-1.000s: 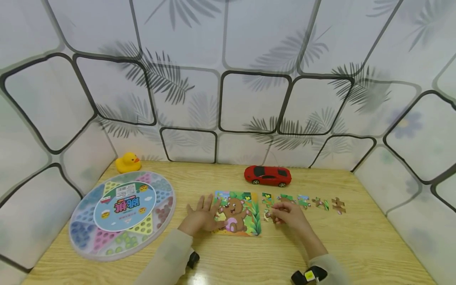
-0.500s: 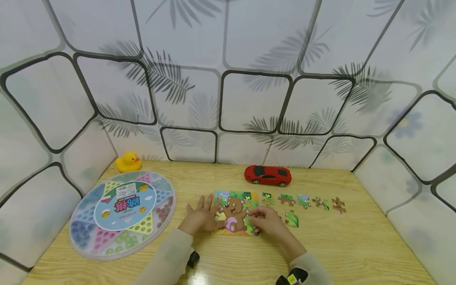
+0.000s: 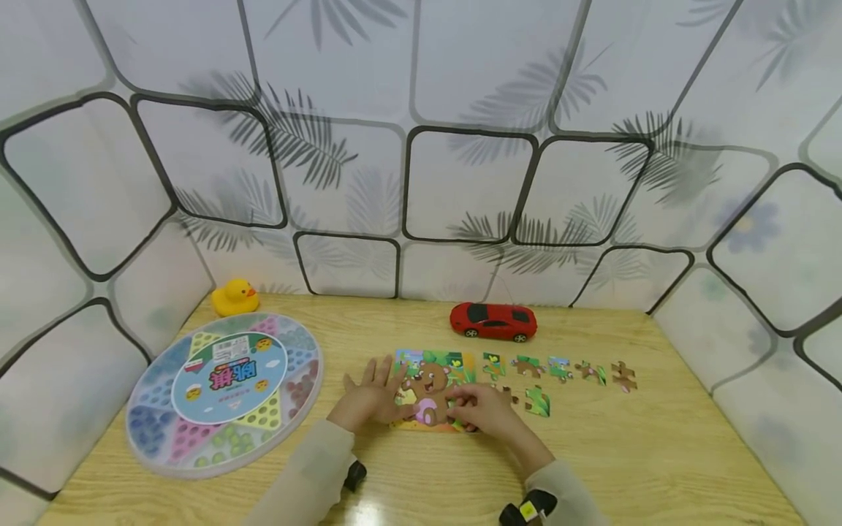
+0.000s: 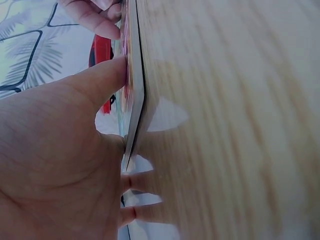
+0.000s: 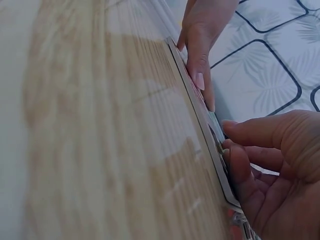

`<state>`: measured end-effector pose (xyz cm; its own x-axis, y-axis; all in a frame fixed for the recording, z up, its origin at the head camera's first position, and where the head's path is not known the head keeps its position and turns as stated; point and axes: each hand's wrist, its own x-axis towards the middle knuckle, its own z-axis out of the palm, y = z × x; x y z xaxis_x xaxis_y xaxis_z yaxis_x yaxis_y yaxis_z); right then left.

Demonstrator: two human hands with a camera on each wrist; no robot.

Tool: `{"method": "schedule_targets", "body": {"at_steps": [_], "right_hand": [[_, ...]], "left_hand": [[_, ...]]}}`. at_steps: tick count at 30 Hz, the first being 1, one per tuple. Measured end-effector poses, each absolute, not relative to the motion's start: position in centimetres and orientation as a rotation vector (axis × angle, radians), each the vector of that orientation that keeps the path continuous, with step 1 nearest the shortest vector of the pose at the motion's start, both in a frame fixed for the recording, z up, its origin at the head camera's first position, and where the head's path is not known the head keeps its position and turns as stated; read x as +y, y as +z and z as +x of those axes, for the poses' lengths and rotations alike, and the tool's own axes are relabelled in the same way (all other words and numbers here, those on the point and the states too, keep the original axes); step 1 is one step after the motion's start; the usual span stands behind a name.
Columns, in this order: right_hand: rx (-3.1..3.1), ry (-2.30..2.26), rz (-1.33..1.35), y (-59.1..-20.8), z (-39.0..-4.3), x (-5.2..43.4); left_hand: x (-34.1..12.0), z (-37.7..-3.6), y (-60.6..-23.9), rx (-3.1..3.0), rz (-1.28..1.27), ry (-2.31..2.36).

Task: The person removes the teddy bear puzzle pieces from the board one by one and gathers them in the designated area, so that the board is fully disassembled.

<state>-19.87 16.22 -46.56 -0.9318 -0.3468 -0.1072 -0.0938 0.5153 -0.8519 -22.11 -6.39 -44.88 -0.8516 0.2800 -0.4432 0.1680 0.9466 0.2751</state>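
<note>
A bear picture puzzle board point(image 3: 430, 376) lies flat on the wooden table. My left hand point(image 3: 368, 402) rests with spread, straight fingers along its left edge; in the left wrist view the thumb point(image 4: 107, 80) presses on the board's face. Over the lower right of the board, my right hand point(image 3: 487, 409) pinches a small puzzle piece, mostly hidden by the fingers. Its bent fingertips point(image 5: 232, 127) are right at the board's surface in the right wrist view. To the right lie loose puzzle pieces, among them a green one point(image 3: 538, 400) and a brown one point(image 3: 623, 376).
A red toy car point(image 3: 493, 321) stands behind the board. At left lies a large round Chinese checkers set point(image 3: 230, 380), with a yellow rubber duck point(image 3: 234, 297) behind it. Patterned fabric walls point(image 3: 467, 183) border the table point(image 3: 658, 453) at the back and sides.
My right hand has moved left from the loose pieces onto the board's lower right, uncovering the green piece. The left hand stays at the board's left edge.
</note>
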Motion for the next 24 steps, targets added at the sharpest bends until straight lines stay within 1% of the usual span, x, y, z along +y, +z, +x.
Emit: {"method": "schedule_targets", "body": {"at_steps": [7,13,17,24], "right_hand": [[2.472,-1.384,-0.374,-46.5,-19.9,16.2],[2.456,-1.409,-0.378,-46.5,-19.9,16.1],[2.459,-1.418,-0.356,-46.5,-19.9,16.1],[2.470,-1.468,-0.282,-46.5,-19.9,15.9]], "left_hand": [[-6.8,-23.0,-46.8,2.617,0.364,0.330],[-7.4,-23.4,-47.2,2.605,0.436,0.374],[-7.7,-23.1,-46.5,2.603,0.477,0.350],[-7.5,-21.7,-43.4,2.591,0.484,0.357]]}}
